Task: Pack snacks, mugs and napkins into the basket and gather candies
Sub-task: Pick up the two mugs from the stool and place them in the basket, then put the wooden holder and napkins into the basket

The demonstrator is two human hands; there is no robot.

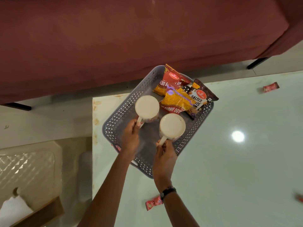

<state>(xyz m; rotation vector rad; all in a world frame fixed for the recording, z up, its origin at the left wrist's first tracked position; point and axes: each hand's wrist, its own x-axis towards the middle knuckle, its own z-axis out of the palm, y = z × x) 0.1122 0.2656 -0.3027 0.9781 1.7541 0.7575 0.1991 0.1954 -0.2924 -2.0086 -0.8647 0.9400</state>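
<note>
in the head view, a grey perforated plastic basket (114,122) sits at an angle on the far left corner of a pale green glossy table (229,169), its far end jutting past the table edge toward a dark red couch (114,38). the left hand (131,136) has its fingers curled round the handle of a cream mug (147,107), which is over the left side of the basket about midway along it; whether that mug rests on the basket floor or is held just above it cannot be told. the right hand (164,154), with a dark watch (168,192) on its wrist, pinches the handle of a second cream mug (172,126), which is just beside the first and nearer the basket's near end. at the basket's far end lie the snack packets: a red and yellow aloo bhujia packet (170,81) against the far wall, a second red and yellow bhujia packet (176,102) lying partly over it and closest to the mugs, and a dark brown salted nuts packet (201,95) leaning over the basket's right rim. a small red candy wrapper (153,203) lies on the table beyond the basket's near end, just beside the right wrist. another red candy wrapper (270,87) lies on the table well apart to the right of the basket, near the table's far edge. a third red scrap (299,197) shows at the picture's right edge, too cut off to identify. left of the basket, below the table, stands a clear patterned plastic container (27,169).
</note>
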